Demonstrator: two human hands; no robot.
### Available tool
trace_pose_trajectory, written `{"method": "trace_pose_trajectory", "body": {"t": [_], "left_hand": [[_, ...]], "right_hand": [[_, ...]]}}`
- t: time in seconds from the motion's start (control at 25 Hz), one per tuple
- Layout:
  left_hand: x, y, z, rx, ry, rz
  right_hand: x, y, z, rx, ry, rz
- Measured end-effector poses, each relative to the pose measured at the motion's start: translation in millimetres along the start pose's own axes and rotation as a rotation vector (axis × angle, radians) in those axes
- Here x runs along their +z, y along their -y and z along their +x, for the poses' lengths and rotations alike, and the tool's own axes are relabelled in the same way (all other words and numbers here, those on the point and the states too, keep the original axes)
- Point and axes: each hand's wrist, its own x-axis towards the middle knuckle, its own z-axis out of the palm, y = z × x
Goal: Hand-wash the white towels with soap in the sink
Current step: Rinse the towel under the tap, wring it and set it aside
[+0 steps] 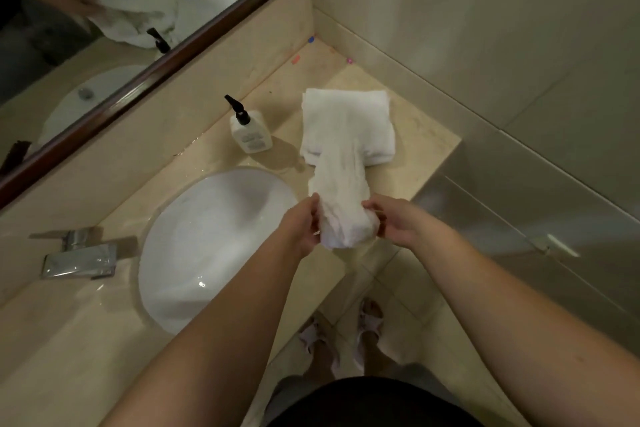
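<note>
— Hands first: what are they doing?

— Both hands grasp one crumpled white cloth towel [341,198]. The left hand [300,229] pinches its near end from the nine o'clock side, the right hand [398,222] from the three o'clock side, fingers curled into the fabric. The gathered end hangs between them, just past the front edge of the beige stone counter [86,340].

— And the far end of that towel?

— It stretches toward twelve o'clock and lies on a folded stack of white towels [349,107], which sits on the counter at about one o'clock from the hands.

— Where is the sink?

— The oval white basin sink [207,246] is sunk into the counter at nine o'clock from the hands, with wet glints on its wall. No towel lies in it.

— Soap?

— A white pump bottle with a black nozzle [250,133] stands upright on the counter at twelve o'clock from the sink, near the folded stack but apart from it.

— Anything else?

— A chrome faucet [81,256] sits at the sink's nine o'clock, and a dark-framed mirror [156,62] above the counter reflects the towels.
</note>
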Motion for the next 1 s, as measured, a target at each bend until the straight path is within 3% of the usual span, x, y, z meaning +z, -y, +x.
{"method": "trace_pose_trajectory", "body": {"t": [0.12,0.24,0.4,0.48,0.56,0.76,0.88,1.0], "left_hand": [[-21,14,12,0.003,0.052,0.073],[-29,19,17,0.080,0.063,0.199],[-30,27,27,0.213,-0.029,0.358],[-29,31,28,0.197,-0.030,0.307],[-29,32,24,0.067,0.039,0.129],[-41,41,32,-0.060,0.180,0.131],[-40,38,29,-0.032,0.222,0.260],[-37,36,23,0.109,0.175,0.357]], "right_hand": [[4,-18,10,0.001,-0.019,-0.081],[8,-29,16,-0.125,-0.091,-0.184],[13,-45,19,-0.283,-0.196,-0.341],[12,-54,23,-0.345,-0.235,-0.400],[9,-61,25,-0.360,-0.233,-0.377],[0,-74,25,-0.183,-0.147,0.011],[-6,-82,27,-0.054,0.005,0.028],[-5,-83,21,0.052,0.109,-0.018]]}}
